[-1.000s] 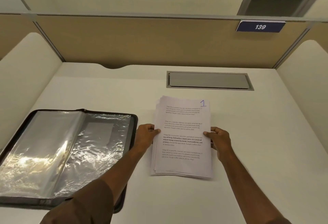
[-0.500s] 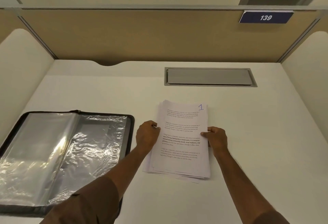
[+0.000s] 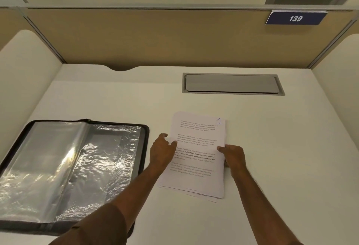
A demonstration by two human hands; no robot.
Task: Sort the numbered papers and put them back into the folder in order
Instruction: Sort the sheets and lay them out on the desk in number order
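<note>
2 hands frame the stack of papers point(image 3: 198, 155) on the desk point(image 3: 272, 147), right of the open folder point(image 3: 68, 171). The left hand point(image 3: 162, 153) holds the stack's left edge, thumb lying on the top sheet and fingers curled at the side. The right hand point(image 3: 233, 156) pinches the right edge, thumb on top, the other fingers hidden under or behind the paper. The top sheet carries a handwritten 1 in its far right corner, so sorting looks done and the step in hand seems to be squaring the pile; a few lower sheets poke out at the near edge. The folder lies flat with its clear sleeves point(image 3: 108, 159) showing and no paper visible in them. Next, I judge, the sheets need tapping even, then carrying left and sliding into a sleeve, starting with page 1, without letting the order slip.
</note>
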